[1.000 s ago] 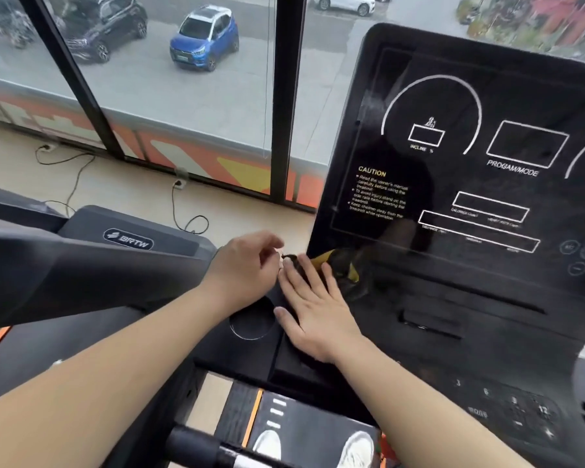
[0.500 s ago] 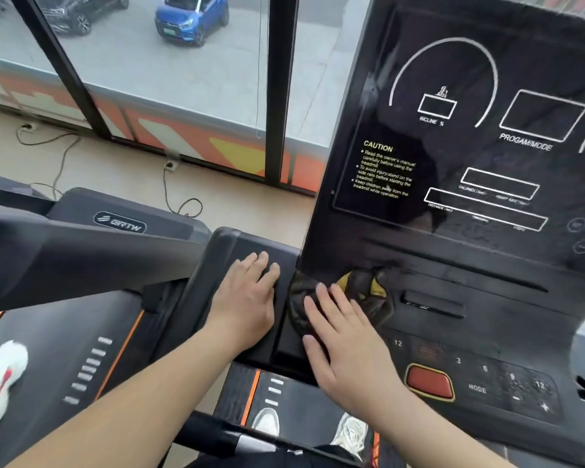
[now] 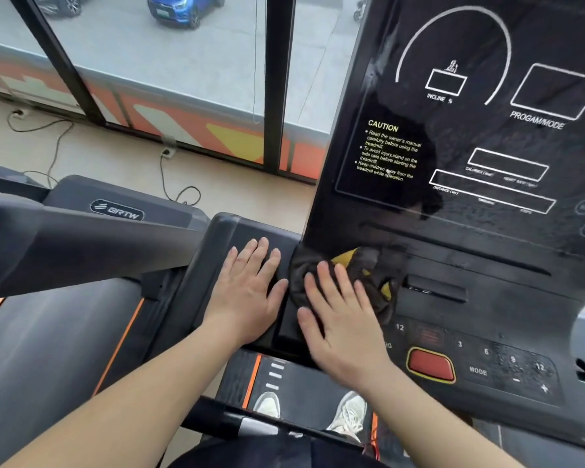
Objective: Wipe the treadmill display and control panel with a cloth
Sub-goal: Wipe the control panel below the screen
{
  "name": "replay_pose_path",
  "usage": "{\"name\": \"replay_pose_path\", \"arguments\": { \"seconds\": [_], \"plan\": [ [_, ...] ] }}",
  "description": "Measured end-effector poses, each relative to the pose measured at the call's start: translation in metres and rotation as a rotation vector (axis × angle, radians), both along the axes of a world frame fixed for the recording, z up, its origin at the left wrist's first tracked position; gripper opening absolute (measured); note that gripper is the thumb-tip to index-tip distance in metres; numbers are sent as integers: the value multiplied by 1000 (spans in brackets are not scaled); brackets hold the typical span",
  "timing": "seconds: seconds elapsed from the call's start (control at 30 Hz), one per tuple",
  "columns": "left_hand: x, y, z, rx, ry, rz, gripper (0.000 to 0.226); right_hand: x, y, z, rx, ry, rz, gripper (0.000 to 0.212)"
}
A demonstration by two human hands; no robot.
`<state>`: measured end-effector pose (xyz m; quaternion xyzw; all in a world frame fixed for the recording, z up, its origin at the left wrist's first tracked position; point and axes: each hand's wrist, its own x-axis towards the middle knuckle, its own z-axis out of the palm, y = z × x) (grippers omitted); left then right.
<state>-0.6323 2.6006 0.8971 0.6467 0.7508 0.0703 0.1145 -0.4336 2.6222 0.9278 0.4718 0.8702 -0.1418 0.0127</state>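
Observation:
A dark grey cloth with yellow patches (image 3: 372,275) lies bunched on the treadmill's control panel (image 3: 487,319), at its left end just below the black display (image 3: 487,130). My right hand (image 3: 341,315) lies flat on the cloth's near left part, fingers spread and pressing it down. My left hand (image 3: 250,292) rests flat and open on the black console wing to the left of the cloth, a little apart from it. The panel shows a red stop button (image 3: 431,364) and number keys to the right of my right hand.
A neighbouring treadmill (image 3: 81,248) with a grey handrail fills the left. Behind it is a floor with cables, then a glass window wall with black posts (image 3: 277,82). My feet in pale shoes (image 3: 348,413) stand on the belt below.
A second ago my left hand pinched at the cloth's edge; it has let go and now lies flat on the console wing. My right hand stays on the cloth. The view has tilted down.

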Motion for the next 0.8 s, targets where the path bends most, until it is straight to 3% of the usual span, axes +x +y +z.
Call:
{"name": "replay_pose_path", "arguments": {
  "seconds": [0.17,0.3,0.43,0.53,0.6,0.63,0.7,0.77,0.8],
  "plan": [
    [-4,1,-5,57,-16,-16,65,15,-19,8,-102,10,149,74],
    [-4,-2,-5,77,-70,0,66,30,28,5,5,-29,6,62],
    [0,-5,0,233,-147,-24,58,11,14,-5,38,24,-42,65],
    [14,-13,7,369,-244,-92,49,9,-12,-5,-8,106,122,65],
    [28,-19,13,425,-282,-192,45,23,-11,3,-180,214,224,62],
    [36,-22,15,442,-284,-258,43,31,-6,13,-352,327,194,58],
    [54,-26,16,463,-257,-384,43,49,6,39,-690,684,-78,40],
    [77,-26,14,425,-184,-461,48,68,18,55,-635,929,-374,24],
    [92,-27,12,363,-114,-465,53,75,20,58,-506,926,-463,21]
  ]
}}
